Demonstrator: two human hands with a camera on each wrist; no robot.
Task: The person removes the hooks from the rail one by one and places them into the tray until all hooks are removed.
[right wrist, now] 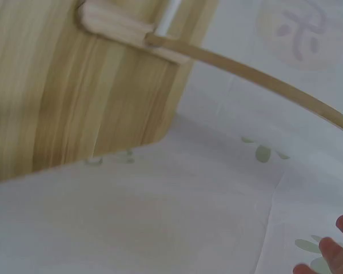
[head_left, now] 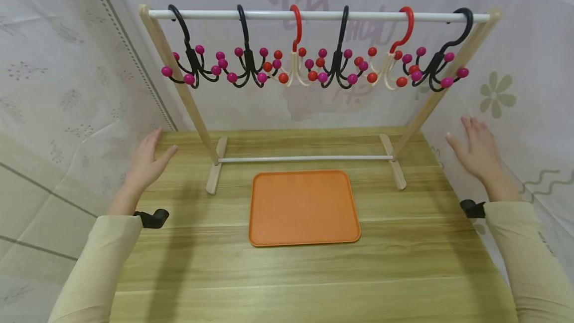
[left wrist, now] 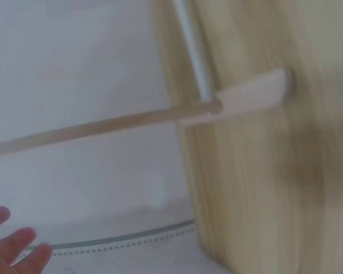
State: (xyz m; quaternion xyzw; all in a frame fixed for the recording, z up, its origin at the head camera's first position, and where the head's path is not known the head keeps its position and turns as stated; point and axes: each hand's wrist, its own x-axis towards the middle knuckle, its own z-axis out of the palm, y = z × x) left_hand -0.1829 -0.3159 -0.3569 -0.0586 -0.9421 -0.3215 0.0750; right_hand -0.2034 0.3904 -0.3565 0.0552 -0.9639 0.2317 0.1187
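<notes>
My left hand (head_left: 147, 162) is held out over the left edge of the table, thumb apart from the fingers and nothing in it. Its fingertips (left wrist: 24, 237) show at the lower left of the left wrist view. On the other side, my right hand (head_left: 480, 151) is raised past the table's right edge, fingers spread and holding nothing. Between the hands stands a wooden rack (head_left: 193, 108) with a white top rail (head_left: 269, 15). Several black hook hangers (head_left: 337, 64) with magenta balls and two red-and-cream hangers (head_left: 294, 64) with red balls hang from the rail.
An orange tray (head_left: 302, 208) lies on the wood-grain table (head_left: 314, 283) in front of the rack. A white lower bar (head_left: 305, 159) joins the rack's wooden feet (head_left: 214, 178). Patterned white cloth (head_left: 251, 108) hangs behind and at both sides.
</notes>
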